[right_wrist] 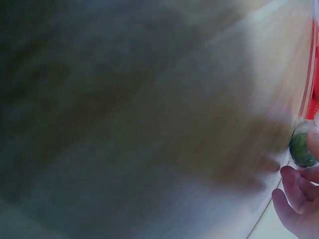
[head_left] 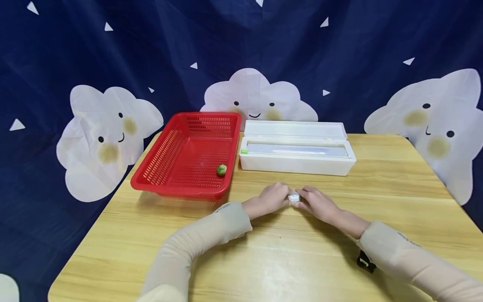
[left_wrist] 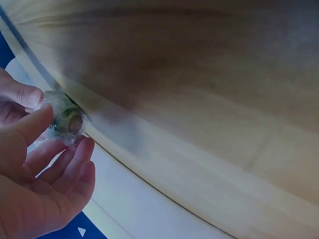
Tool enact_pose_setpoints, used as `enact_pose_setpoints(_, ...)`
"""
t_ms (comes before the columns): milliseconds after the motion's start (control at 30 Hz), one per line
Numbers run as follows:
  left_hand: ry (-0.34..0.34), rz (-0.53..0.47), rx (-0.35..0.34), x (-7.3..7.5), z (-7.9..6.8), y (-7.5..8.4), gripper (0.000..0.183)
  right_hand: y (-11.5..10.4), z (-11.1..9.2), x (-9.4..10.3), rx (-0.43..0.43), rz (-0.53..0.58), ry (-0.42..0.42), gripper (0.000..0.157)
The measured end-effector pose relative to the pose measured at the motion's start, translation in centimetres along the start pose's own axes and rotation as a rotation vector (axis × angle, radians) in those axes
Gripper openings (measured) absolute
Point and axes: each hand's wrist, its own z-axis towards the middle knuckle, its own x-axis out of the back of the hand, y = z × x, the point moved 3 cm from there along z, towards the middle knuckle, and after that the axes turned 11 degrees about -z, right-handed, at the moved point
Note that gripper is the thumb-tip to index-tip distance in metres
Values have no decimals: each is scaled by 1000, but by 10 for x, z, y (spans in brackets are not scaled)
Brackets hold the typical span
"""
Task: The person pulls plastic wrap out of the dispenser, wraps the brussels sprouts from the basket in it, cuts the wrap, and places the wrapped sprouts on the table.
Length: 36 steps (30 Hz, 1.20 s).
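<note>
Left hand (head_left: 274, 197) and right hand (head_left: 318, 204) pinch a film-wrapped green sprout (head_left: 294, 198) between them | left wrist view alone shows its brownish stem end; head view gives only glossy crinkles | perforated red basket (head_left: 198, 153) left of the left hand, white box (head_left: 296, 164) beyond both | wood-grain table (head_left: 271, 256) spreads right of the right hand

The head camera looks forward and down over the wooden table (head_left: 271, 268), far enough back to take in both sleeved forearms (head_left: 211, 230) and the cloud-print backdrop (head_left: 241, 46). Each wrist camera sits close, its view tilted: left hand (left_wrist: 42, 191) at the left edge, right hand (right_wrist: 303, 204) lower right. All three share the film-wrapped green vegetable (left_wrist: 62, 118); head and right wrist share the red basket (head_left: 181, 191).
</note>
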Motion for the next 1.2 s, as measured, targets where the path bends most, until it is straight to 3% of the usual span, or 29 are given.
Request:
enact_pose_setpoints(300, 0, 3, -37, 3, 5, -6, 24, 8, 6, -6, 34, 35, -53, 36)
enact_pose_setpoints(500, -29, -71, -78, 4, 7, -10, 29, 10, 2, -4, 65, 53, -57, 53)
enact_pose_setpoints(733, -48, -7, -81, -1, 6, -7, 36, 6, 2, -3, 50, 8, -17, 30)
enact_pose_setpoints(1000, -58, 88, -88, -6, 6, -5, 33, 5, 4, -4, 62, -23, -69, 18)
enact_pose_setpoints(1200, -49, 64, -84, -6, 12, -7, 31, 9, 4, -3, 71, -23, -73, 17)
